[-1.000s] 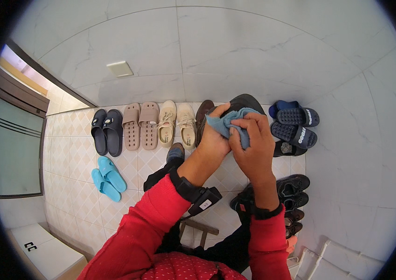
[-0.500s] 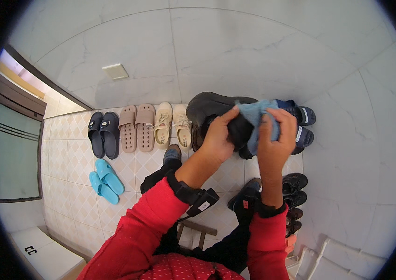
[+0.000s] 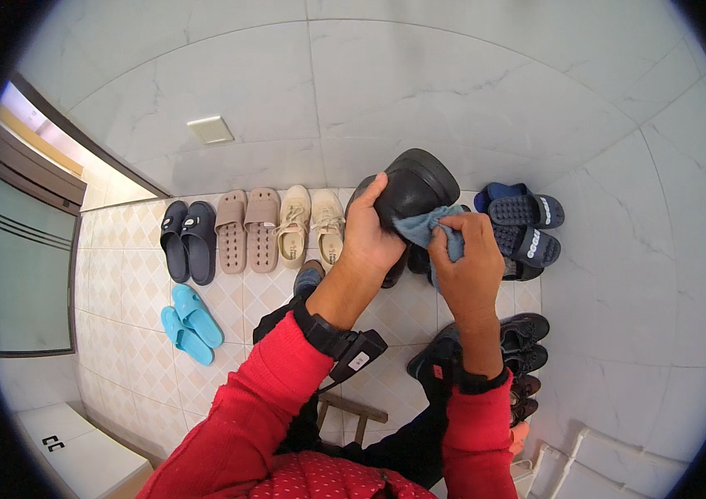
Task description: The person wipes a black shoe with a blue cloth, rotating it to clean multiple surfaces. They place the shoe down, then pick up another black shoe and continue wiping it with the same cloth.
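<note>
Head view: cloth [image 3: 419, 225] on black shoe [image 3: 415, 185], white-lettered slides [image 3: 529, 211] nearby.

This looks like someone's home to me: pinkish slippers [image 3: 263, 213] and cream canvas shoes [image 3: 294, 218] stand in pairs along the marbled tile wall [image 3: 469, 100], on a pale diamond-patterned floor [image 3: 128, 312]. There's a plain wall plate [image 3: 210, 130], a frosted-glass door [image 3: 28, 279] in a dark frame, and a white cabinet [image 3: 78, 449] near it.

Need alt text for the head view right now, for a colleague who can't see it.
The left hand grips a black shoe while the right hand holds a blue cloth against it. Left of them, dark slippers, pinkish-beige slides and cream sneakers line the tiled floor along a wall, with turquoise slippers nearer.
</note>
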Demonstrator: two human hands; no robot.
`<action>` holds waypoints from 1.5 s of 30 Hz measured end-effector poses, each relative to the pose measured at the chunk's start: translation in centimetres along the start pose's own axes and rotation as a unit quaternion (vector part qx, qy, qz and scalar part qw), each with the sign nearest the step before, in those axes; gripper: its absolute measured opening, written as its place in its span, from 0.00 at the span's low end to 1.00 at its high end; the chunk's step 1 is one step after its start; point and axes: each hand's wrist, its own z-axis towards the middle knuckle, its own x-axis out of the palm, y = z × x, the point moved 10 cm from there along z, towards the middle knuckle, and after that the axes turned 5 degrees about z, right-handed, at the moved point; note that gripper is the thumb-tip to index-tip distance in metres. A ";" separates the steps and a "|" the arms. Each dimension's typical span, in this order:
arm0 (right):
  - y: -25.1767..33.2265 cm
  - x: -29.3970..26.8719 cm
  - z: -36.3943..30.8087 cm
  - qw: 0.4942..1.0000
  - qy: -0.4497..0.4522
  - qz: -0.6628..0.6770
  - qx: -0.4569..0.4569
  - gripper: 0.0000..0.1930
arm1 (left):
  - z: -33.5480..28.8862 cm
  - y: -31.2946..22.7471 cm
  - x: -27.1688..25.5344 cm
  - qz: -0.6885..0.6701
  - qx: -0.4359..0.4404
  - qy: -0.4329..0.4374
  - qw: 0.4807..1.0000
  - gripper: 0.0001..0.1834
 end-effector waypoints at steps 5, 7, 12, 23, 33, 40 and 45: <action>-2.6 -1.1 0.2 0.995 -0.028 -0.088 0.039 0.05 | -0.2 -0.6 1.0 -0.061 -0.012 0.044 0.997 0.18; -2.6 -3.2 0.5 0.994 -0.107 0.001 0.029 0.06 | -0.2 -0.6 0.6 -0.059 -0.006 0.020 0.998 0.18; 0.7 -2.2 0.7 0.989 -0.115 0.081 -0.038 0.09 | -0.3 0.8 0.4 -0.031 -0.015 -0.007 0.999 0.20; -1.0 -2.3 1.0 0.996 -0.087 0.005 -0.007 0.10 | -1.3 0.9 2.7 0.045 -0.016 0.060 0.997 0.15; 2.3 -3.2 1.3 0.986 -0.123 0.028 -0.104 0.12 | -2.4 1.9 3.0 0.226 0.061 0.076 0.969 0.11; 1.6 -3.4 1.4 0.994 -0.097 -0.007 -0.046 0.10 | -4.5 0.3 6.3 0.399 0.233 0.123 0.879 0.08; 0.6 -5.0 1.5 0.987 -0.150 -0.049 -0.031 0.10 | -4.1 1.0 5.6 0.471 0.174 0.095 0.859 0.07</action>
